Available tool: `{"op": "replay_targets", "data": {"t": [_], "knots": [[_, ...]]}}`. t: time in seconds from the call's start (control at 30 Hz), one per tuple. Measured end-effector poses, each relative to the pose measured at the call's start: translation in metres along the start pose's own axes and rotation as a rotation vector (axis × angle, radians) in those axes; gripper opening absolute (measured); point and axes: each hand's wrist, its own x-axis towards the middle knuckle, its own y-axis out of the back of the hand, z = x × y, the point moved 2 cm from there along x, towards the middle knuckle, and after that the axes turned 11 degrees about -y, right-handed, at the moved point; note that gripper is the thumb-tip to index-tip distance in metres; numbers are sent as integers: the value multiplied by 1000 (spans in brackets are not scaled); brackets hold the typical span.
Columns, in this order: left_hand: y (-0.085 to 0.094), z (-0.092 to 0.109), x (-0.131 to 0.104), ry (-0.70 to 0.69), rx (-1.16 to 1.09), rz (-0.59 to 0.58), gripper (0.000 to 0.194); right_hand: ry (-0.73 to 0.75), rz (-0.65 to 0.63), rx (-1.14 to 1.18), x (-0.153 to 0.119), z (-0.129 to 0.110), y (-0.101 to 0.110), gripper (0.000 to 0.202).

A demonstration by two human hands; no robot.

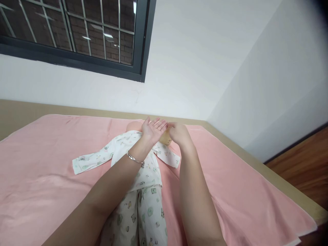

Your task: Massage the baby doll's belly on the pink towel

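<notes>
My left hand [154, 130] is palm up with its fingers spread and nothing in it, above the shoulder of a white printed top [150, 171]. To its right my right hand [178, 132] is bent at the wrist, its fingers curled toward the left fingertips; whether they hold anything is hidden. A yellowish round object [165, 137] shows below and between the hands. Behind my left hand is a rounded skin-coloured shape [133, 126], at the neck of the top. Matching printed trousers [151, 215] lie below the top, partly covered by my left forearm.
A pink cloth [230, 177] covers most of the tan surface [230, 147] under the clothes. Behind it rises a white wall [184, 68] with a dark-framed barred window [139, 51] at the upper left. Wood-grain panelling [304, 167] stands at the right.
</notes>
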Motion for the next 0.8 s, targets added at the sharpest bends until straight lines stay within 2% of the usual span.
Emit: {"op": "replay_targets", "data": {"t": [0.13, 0.27, 0.37, 0.43, 0.53, 0.63, 0.7, 0.8], "knots": [[-2, 4, -3, 23, -14, 45, 55, -17, -8, -29, 0, -1, -1, 39], [-5, 9, -6, 49, -19, 141, 53, 0, -7, 62, -5, -5, 2, 42], [-11, 15, -13, 87, 85, 227, 48, -9, 45, 176, -12, -13, 8, 49], [-21, 21, -24, 145, 186, 237, 45, 18, 80, 235, -18, -21, 12, 50], [-45, 31, -55, 239, 273, 119, 40, 68, 115, 327, -31, -36, 15, 52], [-73, 47, -94, 197, 235, -55, 41, 116, 97, 403, -50, -53, 12, 65], [-88, 58, -118, 159, 173, -101, 42, 161, 72, 403, -68, -65, 11, 71], [-100, 72, -145, 154, 127, -168, 43, 202, 51, 393, -95, -80, 14, 71]]}}
